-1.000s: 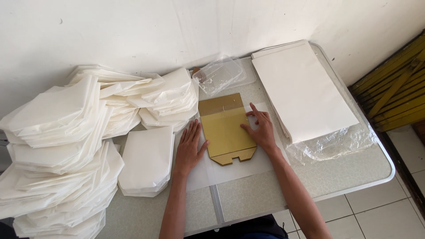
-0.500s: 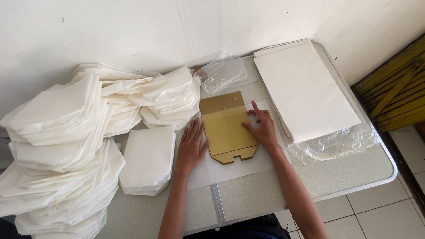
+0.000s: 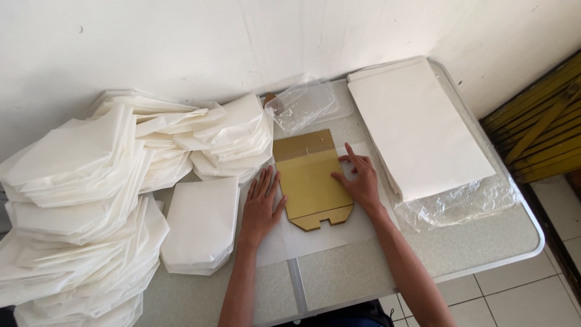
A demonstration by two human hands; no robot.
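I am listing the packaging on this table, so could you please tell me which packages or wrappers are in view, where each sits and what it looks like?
Clear plastic container: by the wall, behind the cardboard template; rectangular, transparent.
Clear plastic wrap: right side, under the stack of white sheets; crinkled, transparent.
No labels, signs or screens in view.

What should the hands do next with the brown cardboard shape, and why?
Probably fold the thin white paper sheet up over the flat brown cardboard template. The left hand presses flat beside it, the right hand lies on its edge, and paper shows all round it.
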